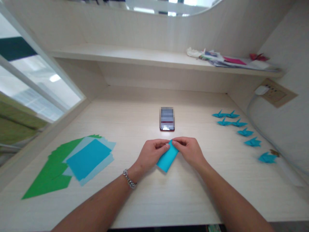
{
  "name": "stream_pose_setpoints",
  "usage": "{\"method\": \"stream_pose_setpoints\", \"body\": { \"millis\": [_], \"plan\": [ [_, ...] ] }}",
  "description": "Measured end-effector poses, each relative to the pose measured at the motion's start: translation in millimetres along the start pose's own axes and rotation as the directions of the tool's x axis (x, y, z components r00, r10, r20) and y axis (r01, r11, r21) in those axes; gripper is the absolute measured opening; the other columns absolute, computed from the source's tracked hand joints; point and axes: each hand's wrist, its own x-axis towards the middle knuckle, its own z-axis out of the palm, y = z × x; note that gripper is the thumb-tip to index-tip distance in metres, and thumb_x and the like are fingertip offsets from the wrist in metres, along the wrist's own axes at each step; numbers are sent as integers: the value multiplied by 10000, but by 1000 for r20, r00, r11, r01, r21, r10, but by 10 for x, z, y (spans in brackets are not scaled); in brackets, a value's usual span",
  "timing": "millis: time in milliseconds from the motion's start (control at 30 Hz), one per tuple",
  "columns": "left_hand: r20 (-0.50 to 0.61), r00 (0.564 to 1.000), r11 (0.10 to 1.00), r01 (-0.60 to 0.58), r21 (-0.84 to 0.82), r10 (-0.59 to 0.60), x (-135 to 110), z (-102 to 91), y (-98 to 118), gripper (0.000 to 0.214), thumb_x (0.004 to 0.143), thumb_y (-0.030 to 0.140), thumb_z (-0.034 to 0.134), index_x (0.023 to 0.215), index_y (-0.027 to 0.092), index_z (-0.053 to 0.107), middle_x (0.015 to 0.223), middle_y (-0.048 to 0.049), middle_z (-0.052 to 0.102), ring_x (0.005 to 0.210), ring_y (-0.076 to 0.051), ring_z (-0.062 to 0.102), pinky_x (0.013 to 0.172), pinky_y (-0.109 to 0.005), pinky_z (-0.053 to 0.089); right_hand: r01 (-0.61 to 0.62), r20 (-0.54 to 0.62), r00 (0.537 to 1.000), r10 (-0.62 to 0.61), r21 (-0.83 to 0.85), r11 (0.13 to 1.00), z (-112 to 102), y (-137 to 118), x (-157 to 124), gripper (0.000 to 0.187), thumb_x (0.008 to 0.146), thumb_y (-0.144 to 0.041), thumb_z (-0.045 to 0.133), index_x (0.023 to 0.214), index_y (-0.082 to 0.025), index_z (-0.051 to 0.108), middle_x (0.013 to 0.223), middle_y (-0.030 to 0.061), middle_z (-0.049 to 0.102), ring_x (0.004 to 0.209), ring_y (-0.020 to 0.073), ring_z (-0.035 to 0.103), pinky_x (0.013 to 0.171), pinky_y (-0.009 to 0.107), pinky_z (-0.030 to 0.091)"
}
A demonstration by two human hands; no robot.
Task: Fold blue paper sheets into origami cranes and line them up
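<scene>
Between my two hands is a folded sheet of blue origami paper [167, 160], held at its far end just above the pale desk. My left hand [152, 150] pinches its upper left edge between thumb and fingers; a chain bracelet circles that wrist. On the other side, my right hand [190, 149] grips the upper right edge near the top corner, with the fingertips of both hands close together. The paper's near end points toward me. A phone [167, 119] with a blurred screen lies just beyond my hands.
Blue paper sheets [89, 158] lie over green sheets [45, 177] at the left. Several folded blue paper cranes [245, 132] line the right side, beside a white cable [263, 133] running from a wall socket [275, 93]. Papers [224, 60] rest on the shelf [135, 58] above.
</scene>
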Motion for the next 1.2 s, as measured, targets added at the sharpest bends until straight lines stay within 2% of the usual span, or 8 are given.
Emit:
{"method": "stream_pose_setpoints", "body": {
  "millis": [200,333,433,700,833,900,967,1200],
  "plan": [
    [-4,998,998,70,-3,-71,11,-8,-29,323,776,297,667,1049,124,684,824,-104,730,695,-181,638,605,-283,484,12,21,1000,-12,20,1000,4,-12,-10,157,778,-250,620,855,-200,749,836,39,743,753,191,664,681,291,497],
    [6,986,983,166,-76,-166,17,8,-9,239,728,273,707,900,107,701,720,-78,702,562,-130,567,515,-243,423,11,37,999,-12,21,1000,10,-24,-14,146,775,-241,615,831,-194,741,825,41,739,753,185,660,685,295,499],
    [-4,980,974,197,-114,-199,13,26,32,170,697,251,723,790,111,697,629,-42,658,507,-109,518,482,-232,391,-28,33,999,25,89,996,25,-4,-5,144,757,-248,631,837,-179,729,823,55,734,749,185,659,694,307,507],
    [-13,979,961,198,-191,-204,-10,42,63,140,686,230,724,752,111,691,603,-27,632,492,-99,505,483,-230,390,-168,-30,982,189,335,927,43,38,22,336,615,-308,770,890,-145,667,662,47,694,624,188,646,590,296,509],
    [-65,982,964,157,-212,-175,-5,28,63,173,707,238,715,815,106,689,706,-65,684,585,-132,578,561,-258,452,-291,67,952,298,488,823,56,18,14,373,633,-353,761,922,-142,660,735,63,698,669,188,651,618,312,533],
    [-86,981,964,151,-217,-173,-2,23,69,178,714,241,712,822,103,685,726,-74,690,608,-139,590,579,-264,462,-333,108,940,325,512,792,73,33,10,315,641,-370,753,831,-131,675,754,73,694,675,185,647,622,316,538],
    [-88,980,961,155,-229,-179,0,23,74,173,716,237,710,818,101,681,723,-73,687,605,-137,587,578,-262,463,-328,97,940,326,514,792,89,58,10,285,635,-372,755,757,-125,680,739,72,689,661,177,640,621,315,538],
    [-84,978,950,161,-268,-190,7,42,71,179,705,235,719,811,96,681,720,-74,676,598,-134,577,554,-253,451,-317,67,942,328,495,809,83,64,14,303,619,-391,759,761,-131,695,746,81,699,653,179,644,625,327,535]
  ]
}}
